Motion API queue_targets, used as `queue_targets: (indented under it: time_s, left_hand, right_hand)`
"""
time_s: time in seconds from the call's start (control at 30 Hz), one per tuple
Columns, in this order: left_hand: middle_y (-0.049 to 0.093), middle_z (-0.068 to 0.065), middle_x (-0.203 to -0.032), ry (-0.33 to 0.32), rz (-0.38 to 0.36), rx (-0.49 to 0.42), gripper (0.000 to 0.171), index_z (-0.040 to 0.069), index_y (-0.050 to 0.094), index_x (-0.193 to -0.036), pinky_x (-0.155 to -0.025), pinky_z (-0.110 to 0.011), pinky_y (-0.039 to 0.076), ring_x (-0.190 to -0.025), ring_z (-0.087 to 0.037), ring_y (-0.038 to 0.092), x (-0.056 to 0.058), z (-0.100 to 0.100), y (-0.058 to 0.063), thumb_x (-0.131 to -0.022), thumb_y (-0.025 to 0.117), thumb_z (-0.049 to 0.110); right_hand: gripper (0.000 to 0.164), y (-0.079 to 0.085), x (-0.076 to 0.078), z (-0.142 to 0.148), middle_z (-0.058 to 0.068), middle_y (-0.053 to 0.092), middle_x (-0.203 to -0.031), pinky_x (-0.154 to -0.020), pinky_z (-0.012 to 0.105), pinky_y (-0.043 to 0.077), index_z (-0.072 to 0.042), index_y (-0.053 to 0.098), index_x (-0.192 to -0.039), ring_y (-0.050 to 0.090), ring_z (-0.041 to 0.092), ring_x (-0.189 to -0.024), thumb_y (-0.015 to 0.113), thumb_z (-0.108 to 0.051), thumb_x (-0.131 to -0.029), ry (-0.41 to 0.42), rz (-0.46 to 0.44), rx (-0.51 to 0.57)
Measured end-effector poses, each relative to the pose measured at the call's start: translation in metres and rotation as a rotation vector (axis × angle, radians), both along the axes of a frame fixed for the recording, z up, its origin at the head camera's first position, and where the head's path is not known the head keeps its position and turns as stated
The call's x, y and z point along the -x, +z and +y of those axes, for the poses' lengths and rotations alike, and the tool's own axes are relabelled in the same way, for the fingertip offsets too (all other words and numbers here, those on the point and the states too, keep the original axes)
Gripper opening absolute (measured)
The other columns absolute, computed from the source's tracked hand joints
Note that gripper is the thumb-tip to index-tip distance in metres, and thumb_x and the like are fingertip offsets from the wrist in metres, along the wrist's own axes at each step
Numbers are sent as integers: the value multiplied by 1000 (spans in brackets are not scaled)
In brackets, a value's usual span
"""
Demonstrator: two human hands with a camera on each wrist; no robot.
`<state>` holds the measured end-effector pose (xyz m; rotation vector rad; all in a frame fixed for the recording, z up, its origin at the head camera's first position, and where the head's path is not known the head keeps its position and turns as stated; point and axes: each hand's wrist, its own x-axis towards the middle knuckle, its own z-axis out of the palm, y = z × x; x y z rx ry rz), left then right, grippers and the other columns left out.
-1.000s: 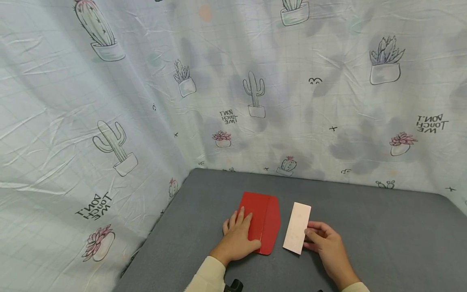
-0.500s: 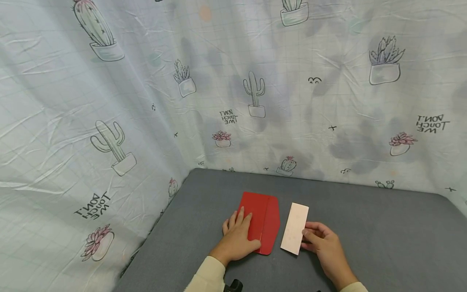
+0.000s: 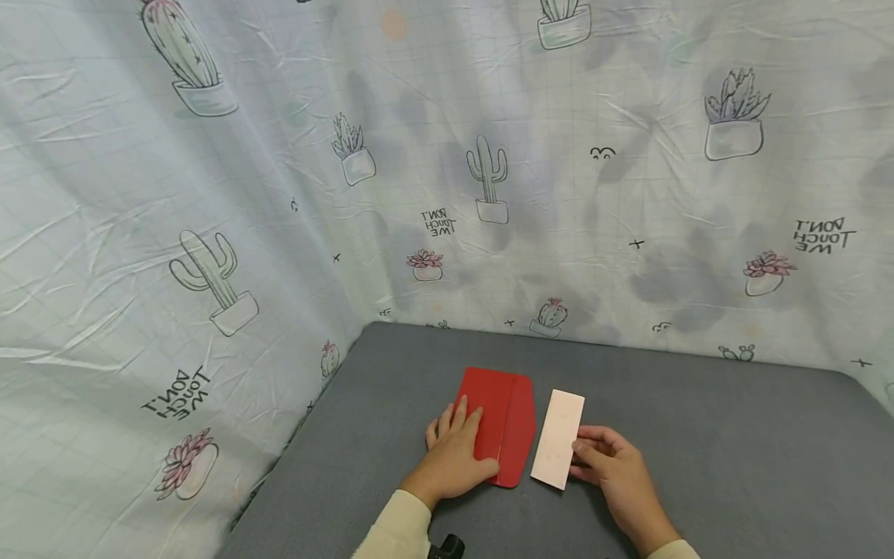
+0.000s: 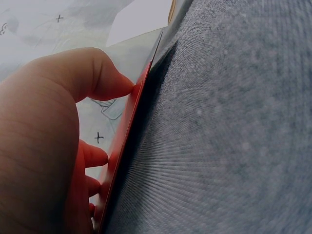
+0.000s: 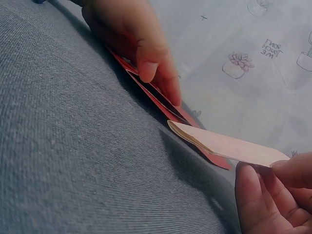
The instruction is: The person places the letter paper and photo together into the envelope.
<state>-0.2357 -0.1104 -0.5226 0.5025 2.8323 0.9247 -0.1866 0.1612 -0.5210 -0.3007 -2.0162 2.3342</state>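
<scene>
A red envelope (image 3: 489, 404) lies on the grey cloth with its flap unfolded to the right. My left hand (image 3: 454, 458) presses on it with spread, fairly straight fingers; in the left wrist view the thumb and fingertips touch its face. In the right wrist view the envelope's mouth gapes slightly. My right hand (image 3: 618, 470) pinches the right edge of a folded pale pink paper (image 3: 559, 439) between thumb and fingers. The paper (image 5: 219, 144) is held above the cloth, close to the flap's right edge. Folded layers show at its end.
Grey cloth (image 3: 712, 450) covers the table. A pale curtain (image 3: 545, 178) printed with cacti stands behind and to the left. A black wrist device (image 3: 450, 547) shows by the left sleeve.
My right hand has moved left a little with the folded paper, bringing it nearer the envelope's flap. The left hand and envelope have stayed in place.
</scene>
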Motion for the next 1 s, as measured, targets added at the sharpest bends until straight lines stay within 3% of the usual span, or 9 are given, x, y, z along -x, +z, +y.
queue_targets:
  time_s: [1.0]
  left_hand:
    - [17,-17,-179,-1,-8,-27,95,7,42,-168,-119,-71,7,-161,-42,11,0,-3,1,-80,64,35]
  right_hand:
    - [29,0,-3,-15,20,69,-109,-79,41,64,16,61,-130,74,27,-93,66,6,-103,35,-1,45]
